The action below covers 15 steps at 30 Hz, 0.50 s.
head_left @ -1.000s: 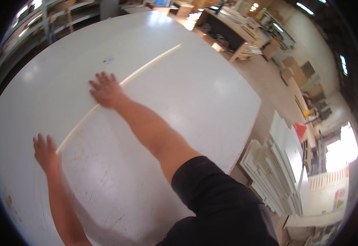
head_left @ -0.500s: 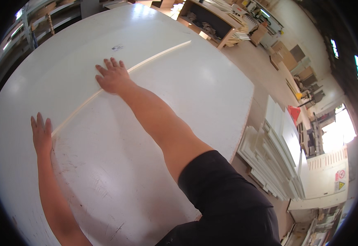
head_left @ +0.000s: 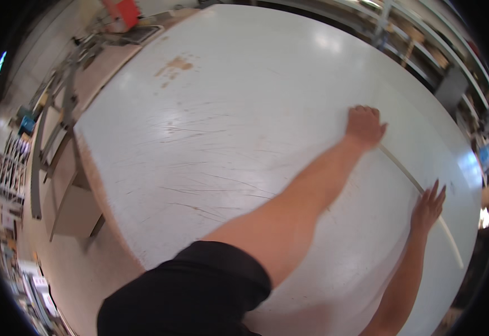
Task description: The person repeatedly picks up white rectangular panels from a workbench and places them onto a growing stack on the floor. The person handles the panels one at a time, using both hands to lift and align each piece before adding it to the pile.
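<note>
Your right hand (head_left: 428, 211), fingers apart, probably steadies the strip (head_left: 450, 241); whether your curled left hand (head_left: 366, 126) grips, I cannot tell.

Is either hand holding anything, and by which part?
Right hand lies open over the strip, not grasping. Left hand is curled where the strip meets it; any hold there cannot be told.

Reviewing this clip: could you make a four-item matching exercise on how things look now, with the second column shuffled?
1. left hand
2. right hand
3. thin strip
4. sleeve

A. black
B. fingers spread
C. pale, lying on the white tabletop
D. fingers curled

Pairs: 1-D, 2-B, 3-C, 4-A
</note>
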Each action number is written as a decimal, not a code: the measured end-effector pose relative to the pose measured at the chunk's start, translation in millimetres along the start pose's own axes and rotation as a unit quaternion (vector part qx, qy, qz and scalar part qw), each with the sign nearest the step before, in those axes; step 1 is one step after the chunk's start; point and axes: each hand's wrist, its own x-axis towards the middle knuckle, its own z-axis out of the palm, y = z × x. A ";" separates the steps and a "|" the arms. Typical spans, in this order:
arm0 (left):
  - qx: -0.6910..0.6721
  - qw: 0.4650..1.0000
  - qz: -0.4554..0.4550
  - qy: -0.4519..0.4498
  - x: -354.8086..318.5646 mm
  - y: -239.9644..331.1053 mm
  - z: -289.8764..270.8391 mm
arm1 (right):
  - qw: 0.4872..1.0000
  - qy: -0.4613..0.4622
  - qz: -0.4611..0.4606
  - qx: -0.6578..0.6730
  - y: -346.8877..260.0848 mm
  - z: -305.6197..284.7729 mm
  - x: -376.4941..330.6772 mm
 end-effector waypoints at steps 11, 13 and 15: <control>-0.203 0.976 -0.064 -0.040 -41.0 15.0 -10.0 | 0.932 -0.315 0.108 0.143 -71.4 -113.1 -76.6; -0.243 0.965 -0.039 -0.087 -77.5 -12.2 -16.6 | 0.933 -0.316 0.107 0.137 -72.3 -106.2 -73.7; -0.278 0.956 0.077 -0.055 -128.8 -61.4 -32.5 | 0.929 -0.337 0.111 0.109 -73.3 -102.9 -74.9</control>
